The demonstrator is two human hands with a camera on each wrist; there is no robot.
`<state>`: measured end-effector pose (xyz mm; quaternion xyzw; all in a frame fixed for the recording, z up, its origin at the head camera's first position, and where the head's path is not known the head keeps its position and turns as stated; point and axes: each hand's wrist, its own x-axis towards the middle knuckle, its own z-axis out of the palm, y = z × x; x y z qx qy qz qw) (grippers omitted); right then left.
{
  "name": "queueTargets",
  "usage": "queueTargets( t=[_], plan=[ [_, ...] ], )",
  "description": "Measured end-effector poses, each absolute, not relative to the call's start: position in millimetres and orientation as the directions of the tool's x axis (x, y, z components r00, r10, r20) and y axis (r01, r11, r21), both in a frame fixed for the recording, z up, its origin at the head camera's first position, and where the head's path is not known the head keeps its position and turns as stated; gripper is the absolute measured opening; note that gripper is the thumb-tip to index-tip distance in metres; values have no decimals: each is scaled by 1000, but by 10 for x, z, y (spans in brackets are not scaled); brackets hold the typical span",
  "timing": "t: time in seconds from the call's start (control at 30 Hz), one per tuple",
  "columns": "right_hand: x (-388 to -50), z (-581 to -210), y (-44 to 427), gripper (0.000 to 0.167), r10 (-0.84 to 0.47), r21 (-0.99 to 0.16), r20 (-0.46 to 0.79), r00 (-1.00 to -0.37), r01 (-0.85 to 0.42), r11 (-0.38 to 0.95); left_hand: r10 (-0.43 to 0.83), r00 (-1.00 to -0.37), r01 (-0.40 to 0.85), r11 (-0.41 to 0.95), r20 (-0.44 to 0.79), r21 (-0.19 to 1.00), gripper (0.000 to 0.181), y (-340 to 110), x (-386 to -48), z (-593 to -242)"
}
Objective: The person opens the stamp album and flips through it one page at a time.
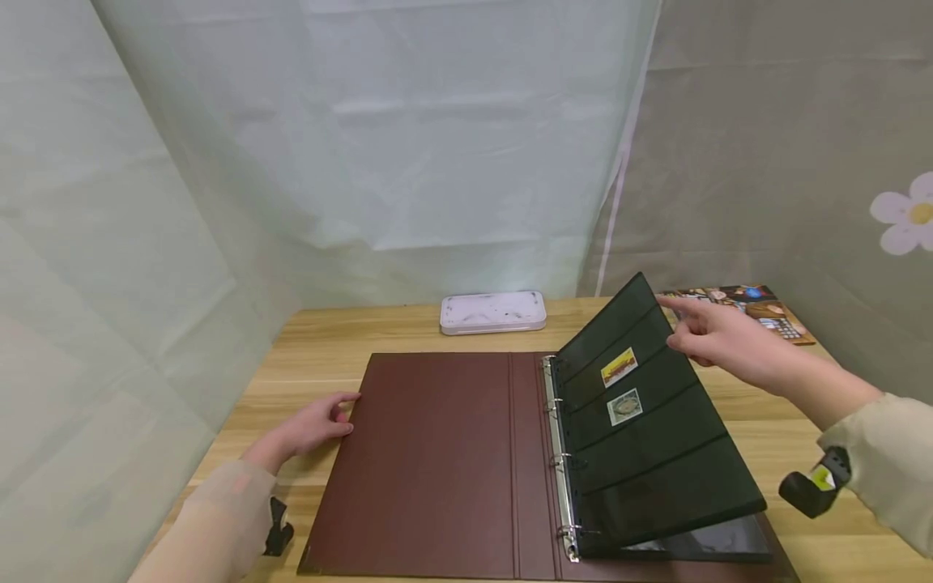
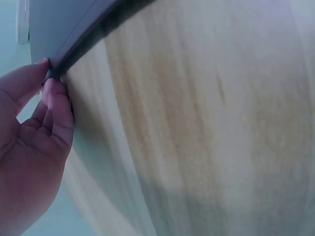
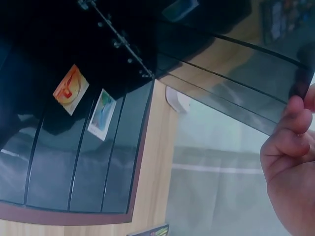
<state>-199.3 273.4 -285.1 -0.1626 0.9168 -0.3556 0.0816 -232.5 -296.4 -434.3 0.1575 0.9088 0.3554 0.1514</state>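
Observation:
A stamp album with a brown cover and a metal ring spine lies spread on the table. My left hand pinches the left edge of its cover between thumb and fingers. On the other side my right hand pinches the outer edge of a black stamp page, which stands tilted up from the rings. A yellow stamp and a greenish stamp sit in that page's strips. Below the raised page, the right wrist view shows another page with an orange stamp and a blue-green stamp.
Behind the album lies a white flat case near the table's back edge. A colourful printed sheet or booklet is at the back right, partly behind the raised page and right hand. Pale cloth hangs around the table.

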Motion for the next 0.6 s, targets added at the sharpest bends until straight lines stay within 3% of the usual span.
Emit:
queueTargets(
  t=[0.27,0.6],
  plan=[
    [-1998,-2803,2629,63,-368,-742,-22,-929,-232,629,370,-905,107,673,-208,732,57,-2933,-2338,-4282],
    [-2001,-2781,2531,56,-356,-772,-3,-934,-224,595,369,-912,130,675,-179,726,58,-2943,-2382,-4229]
  ],
)
